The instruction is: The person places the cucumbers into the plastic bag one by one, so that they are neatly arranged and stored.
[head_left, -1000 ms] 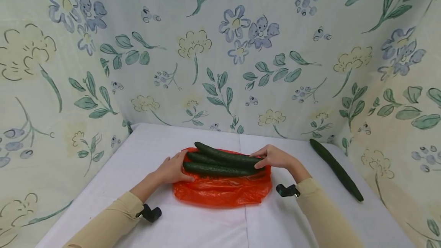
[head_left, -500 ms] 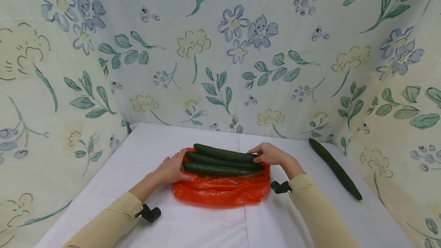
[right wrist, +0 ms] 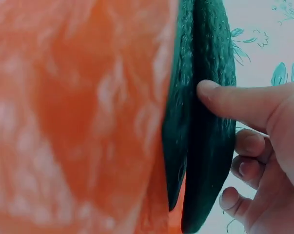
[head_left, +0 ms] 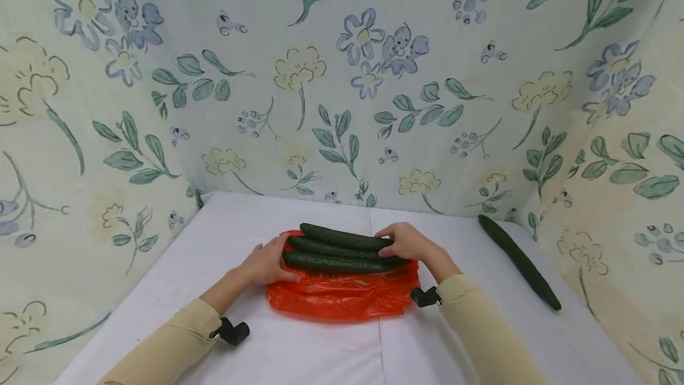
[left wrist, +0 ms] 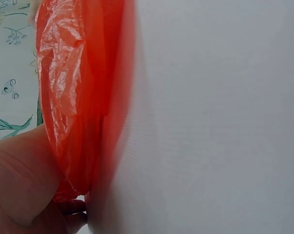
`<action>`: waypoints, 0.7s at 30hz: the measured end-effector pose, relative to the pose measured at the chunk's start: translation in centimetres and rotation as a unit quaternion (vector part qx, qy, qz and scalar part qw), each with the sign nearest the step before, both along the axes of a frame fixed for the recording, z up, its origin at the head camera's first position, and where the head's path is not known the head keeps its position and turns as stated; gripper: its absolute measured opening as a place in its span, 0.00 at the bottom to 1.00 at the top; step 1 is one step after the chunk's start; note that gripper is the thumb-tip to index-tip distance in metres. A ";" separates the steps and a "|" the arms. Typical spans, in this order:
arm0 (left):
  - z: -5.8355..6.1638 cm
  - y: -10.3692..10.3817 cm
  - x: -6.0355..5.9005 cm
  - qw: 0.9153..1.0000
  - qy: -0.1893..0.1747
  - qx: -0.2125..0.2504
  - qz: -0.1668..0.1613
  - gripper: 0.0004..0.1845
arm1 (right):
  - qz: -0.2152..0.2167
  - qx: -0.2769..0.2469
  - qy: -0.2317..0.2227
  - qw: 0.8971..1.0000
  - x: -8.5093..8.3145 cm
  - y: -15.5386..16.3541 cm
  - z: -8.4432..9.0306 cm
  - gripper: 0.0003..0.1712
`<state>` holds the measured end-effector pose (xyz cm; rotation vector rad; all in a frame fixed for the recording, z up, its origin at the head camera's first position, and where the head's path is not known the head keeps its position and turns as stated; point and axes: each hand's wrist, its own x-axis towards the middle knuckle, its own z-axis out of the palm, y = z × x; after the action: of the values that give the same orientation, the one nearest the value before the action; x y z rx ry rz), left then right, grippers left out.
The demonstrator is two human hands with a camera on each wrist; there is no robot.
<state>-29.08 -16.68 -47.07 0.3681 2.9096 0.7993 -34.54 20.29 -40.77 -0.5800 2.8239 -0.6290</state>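
Note:
Three dark green cucumbers lie side by side on a red plastic bag point(head_left: 342, 302), which bunches up in front of them. My left hand point(head_left: 267, 263) grips the bag's left end, thumb in front; its other fingers are mostly hidden. At the right end, my right hand point(head_left: 410, 243) pinches the back cucumber point(head_left: 342, 237). The right wrist view shows its thumb point(right wrist: 209, 92) on the near side of that cucumber, with the fingers curled behind. The middle cucumber point(head_left: 326, 247) and front cucumber point(head_left: 336, 262) rest against each other.
A single cucumber point(head_left: 518, 260) lies slantwise near the right edge of the white-covered table point(head_left: 299, 349). Floral cloth point(head_left: 342, 153) hangs at the back and along both sides. A small black camera sits on each wrist.
My right hand has slid left along the cucumbers, and the back cucumber has settled slightly lower beside the others. The left hand stays in place on the bag.

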 end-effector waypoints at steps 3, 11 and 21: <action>0.0 0.0 0.0 1.000 -0.003 0.002 0.000 0.64 | 0.007 -0.005 0.022 1.000 0.0 -0.3 -0.4 0.22; 0.0 0.0 -0.1 1.000 -0.005 0.009 0.002 0.64 | 0.047 -0.046 0.040 0.997 -0.1 0.3 -1.2 0.19; 0.0 0.1 -0.2 1.000 -0.003 0.002 0.002 0.63 | 0.041 -0.031 0.039 0.998 -0.4 -0.3 -0.9 0.20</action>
<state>-29.28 -16.61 -47.07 0.3605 2.9050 0.8059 -34.97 20.02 -41.68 -0.7426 2.8431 -0.6955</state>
